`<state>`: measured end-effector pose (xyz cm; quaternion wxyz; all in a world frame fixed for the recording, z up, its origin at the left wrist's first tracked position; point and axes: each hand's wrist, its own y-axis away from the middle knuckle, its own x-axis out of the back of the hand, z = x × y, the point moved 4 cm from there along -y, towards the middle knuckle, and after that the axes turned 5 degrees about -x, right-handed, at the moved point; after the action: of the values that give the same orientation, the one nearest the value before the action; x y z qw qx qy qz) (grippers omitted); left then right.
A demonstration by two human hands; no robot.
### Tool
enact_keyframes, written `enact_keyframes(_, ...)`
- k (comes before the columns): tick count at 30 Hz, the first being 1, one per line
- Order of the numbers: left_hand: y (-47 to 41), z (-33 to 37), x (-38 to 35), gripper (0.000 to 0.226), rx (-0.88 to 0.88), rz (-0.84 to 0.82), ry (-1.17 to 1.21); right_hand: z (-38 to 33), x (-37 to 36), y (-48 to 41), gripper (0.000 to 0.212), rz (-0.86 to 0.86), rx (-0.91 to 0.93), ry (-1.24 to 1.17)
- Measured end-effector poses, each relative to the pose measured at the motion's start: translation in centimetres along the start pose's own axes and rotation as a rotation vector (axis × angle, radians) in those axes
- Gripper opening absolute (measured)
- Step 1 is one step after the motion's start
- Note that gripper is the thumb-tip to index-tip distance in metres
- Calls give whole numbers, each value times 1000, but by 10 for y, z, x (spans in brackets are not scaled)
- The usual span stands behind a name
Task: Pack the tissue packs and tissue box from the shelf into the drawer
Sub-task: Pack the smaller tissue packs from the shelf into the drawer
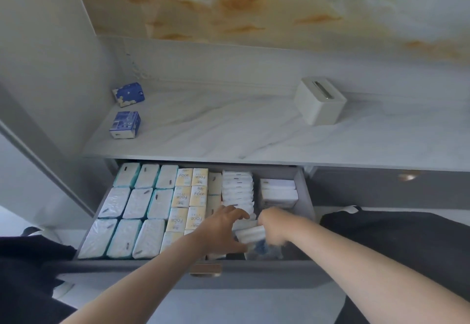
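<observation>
Gripping a white tissue pack (250,234), right fingers (264,220) curl; left fingers (237,213) spread.

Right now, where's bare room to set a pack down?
Shelf: wide bare stretch between the blue packs and the tissue box. Drawer: left and middle rows packed tight; only a dark gap at the front right, by the right wall, where the left hand and the right hand, gripping a white pack, crowd in.
</observation>
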<state>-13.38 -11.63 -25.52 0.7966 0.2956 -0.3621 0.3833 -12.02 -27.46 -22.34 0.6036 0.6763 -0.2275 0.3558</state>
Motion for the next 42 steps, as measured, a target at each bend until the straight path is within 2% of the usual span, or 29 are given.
enact_keyframes(2, 1, -6, -5, 84, -8, 17, -79, -2, -17, -13, 24, 23, -10, -189)
enact_keyframes(5, 0, -14, -9, 84, 9, 39, -155, -9, -33, -28, 26, 90, -32, -409)
enact_keyframes(7, -1, -18, -13, 75, 35, -2, -215, -11, -45, -36, 34, 59, -87, -482)
enact_keyframes(11, -5, -19, -16, 39, 40, -20, -324, 0, -65, -44, 70, -66, -280, -551)
enact_keyframes(13, -7, -19, -17, 34, 18, -1, -365, 8, -69, -46, 89, -104, -366, -577)
enact_keyframes(15, -7, -20, -18, 37, -10, 20, -376, 10, -72, -49, 97, -127, -361, -683)
enact_keyframes(17, -7, -20, -19, 52, -39, 41, -378, 5, -74, -54, 85, -120, -283, -805)
enact_keyframes(19, -7, -21, -20, 71, -55, 41, -388, -1, -74, -54, 68, -126, -210, -848)
enact_keyframes(20, -7, -21, -22, 77, -59, 33, -417, -2, -73, -55, 66, -129, -207, -854)
enact_keyframes(22, -8, -22, -25, 77, -65, 6, -506, 0, -71, -55, 68, -102, -248, -849)
enact_keyframes(24, -8, -23, -27, 74, -60, -9, -546, 3, -72, -57, 79, -56, -280, -827)
enact_keyframes(26, -9, -24, -28, 73, -53, -12, -546, -2, -71, -55, 91, -75, -227, -813)
enact_keyframes(30, -11, -24, -27, 72, -46, -13, -505, -4, -66, -51, 90, -75, -173, -765)
enact_keyframes(34, -12, -21, -11, 70, -30, 16, -434, -1, -37, -38, 84, 132, -185, -599)
enact_keyframes(38, -15, -23, 33, 61, 12, 126, -404, -23, 10, -25, 62, 434, -7, -474)
enact_keyframes(42, -13, -49, 103, 55, 84, 231, -378, -57, 55, -30, 48, 512, 151, -407)
